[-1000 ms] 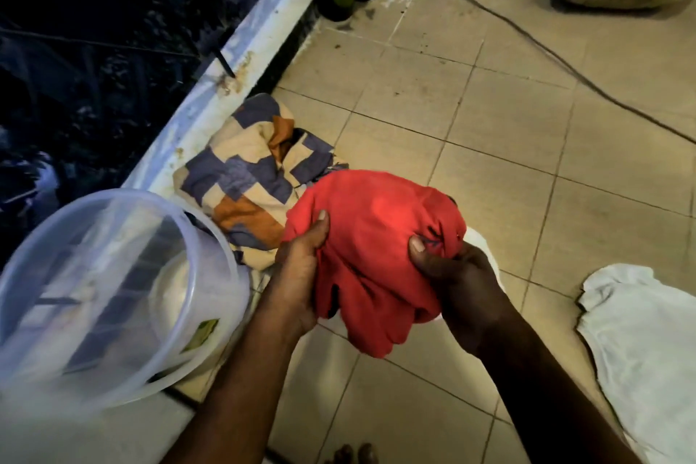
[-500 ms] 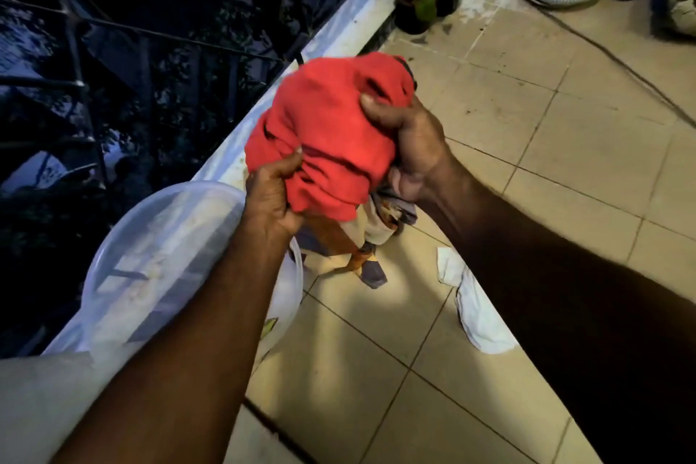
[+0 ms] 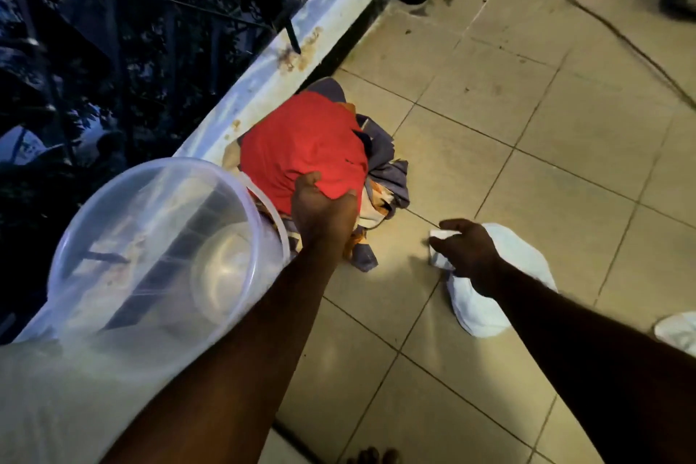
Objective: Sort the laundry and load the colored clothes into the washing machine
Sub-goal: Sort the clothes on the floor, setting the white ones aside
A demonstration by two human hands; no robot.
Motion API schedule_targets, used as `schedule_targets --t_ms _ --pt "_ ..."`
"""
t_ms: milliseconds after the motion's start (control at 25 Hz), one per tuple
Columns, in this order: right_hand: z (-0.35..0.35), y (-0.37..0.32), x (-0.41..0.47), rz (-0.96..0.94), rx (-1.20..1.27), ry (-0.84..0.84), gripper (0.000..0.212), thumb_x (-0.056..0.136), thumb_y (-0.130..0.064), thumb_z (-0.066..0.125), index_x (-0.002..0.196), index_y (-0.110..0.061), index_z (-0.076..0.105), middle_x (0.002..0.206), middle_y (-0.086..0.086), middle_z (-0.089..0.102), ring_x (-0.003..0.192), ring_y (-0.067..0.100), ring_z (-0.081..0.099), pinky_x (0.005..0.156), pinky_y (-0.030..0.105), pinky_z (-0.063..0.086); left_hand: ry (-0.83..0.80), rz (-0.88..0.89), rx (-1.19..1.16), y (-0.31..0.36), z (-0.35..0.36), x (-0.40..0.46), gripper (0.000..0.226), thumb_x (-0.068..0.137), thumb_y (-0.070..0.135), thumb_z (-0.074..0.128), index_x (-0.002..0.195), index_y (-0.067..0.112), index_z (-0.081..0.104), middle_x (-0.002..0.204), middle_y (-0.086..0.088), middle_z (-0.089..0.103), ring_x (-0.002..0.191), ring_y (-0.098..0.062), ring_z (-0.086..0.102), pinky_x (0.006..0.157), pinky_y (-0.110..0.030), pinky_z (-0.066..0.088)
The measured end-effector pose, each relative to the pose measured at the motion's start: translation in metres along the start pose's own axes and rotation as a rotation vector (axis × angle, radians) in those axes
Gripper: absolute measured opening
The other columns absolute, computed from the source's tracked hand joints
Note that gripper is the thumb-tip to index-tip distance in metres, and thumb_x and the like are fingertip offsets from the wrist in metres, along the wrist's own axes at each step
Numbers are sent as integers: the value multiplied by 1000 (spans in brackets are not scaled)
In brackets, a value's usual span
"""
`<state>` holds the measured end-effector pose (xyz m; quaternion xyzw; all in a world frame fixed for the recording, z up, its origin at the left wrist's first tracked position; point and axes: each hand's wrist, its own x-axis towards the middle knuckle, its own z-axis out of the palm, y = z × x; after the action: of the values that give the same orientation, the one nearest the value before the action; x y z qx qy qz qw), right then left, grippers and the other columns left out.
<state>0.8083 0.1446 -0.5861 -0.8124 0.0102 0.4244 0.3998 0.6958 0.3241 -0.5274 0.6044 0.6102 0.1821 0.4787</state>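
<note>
The bunched red cotton garment (image 3: 305, 151) sits on top of a crumpled patchwork cloth of grey-blue, cream and orange (image 3: 384, 177), the two forming a small coloured heap on the beige tiled floor (image 3: 527, 162), tight against the pale painted parapet (image 3: 263, 79). The left hand (image 3: 325, 215) is closed on the near edge of the red garment, thumb and fingers pinching a fold of it. The right hand (image 3: 467, 249) hangs half open, fingers spread and curled, at the upper end of a white cloth (image 3: 486, 305) lying apart on the tiles; whether it has pinched that cloth I cannot tell. A clear plastic bucket (image 3: 158, 249) stands close by the left forearm, apparently empty. No washing machine is in view. The red piece looks light, limp and dry; it should sag and unfold if lifted by one corner, so a full handful through the middle of the bundle would likely carry it best, perhaps scooping the patchwork cloth beneath it together. Nothing here seems fragile or slippery; trailing ends may drag the floor.
</note>
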Motion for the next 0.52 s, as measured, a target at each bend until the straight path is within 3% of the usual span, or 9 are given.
schedule_targets --t_ms 80,200,240,320,400,520 --pt "-19 46 -13 151 170 10 37 90 -9 76 123 -15 61 93 16 64 68 19 57 61 28 45 -73 -25 36 -25 21 -11 52 76 12 80 125 10 62 118 -17 70 104 -33 68 90 -40 57" --pt "-55 107 -30 314 232 71 42 90 -17 77 128 -18 59 114 16 68 93 28 62 79 40 53 -202 2 179 -62 53 -29 43 78 16 80 119 13 66 112 -14 72 76 -20 65 55 -15 48" --pt "-67 123 -32 339 246 104 46 89 -20 78 131 -20 59 118 14 69 102 29 63 87 46 55 -260 14 190 -72 64 -35 43 80 15 80 121 11 65 113 -15 70 71 -17 64 51 -13 46" --pt "-90 145 -30 365 281 152 56 87 -25 80 137 -25 56 120 10 69 111 30 65 94 51 55 -347 15 195 -86 85 -49 46 82 13 79 125 11 61 117 -16 68 82 -25 69 65 -26 56" --pt "-109 159 -26 346 284 165 63 85 -26 81 141 -30 53 130 9 65 109 26 67 92 49 56 -426 59 273 -102 108 -62 50 82 13 79 128 13 60 121 -14 69 103 -29 69 85 -41 59" --pt "-126 181 -15 313 248 140 66 86 -26 81 144 -35 51 123 3 66 95 15 67 85 43 54 -695 156 397 -132 150 -86 62 82 18 82 138 15 54 138 -10 60 123 -28 60 102 -43 52"
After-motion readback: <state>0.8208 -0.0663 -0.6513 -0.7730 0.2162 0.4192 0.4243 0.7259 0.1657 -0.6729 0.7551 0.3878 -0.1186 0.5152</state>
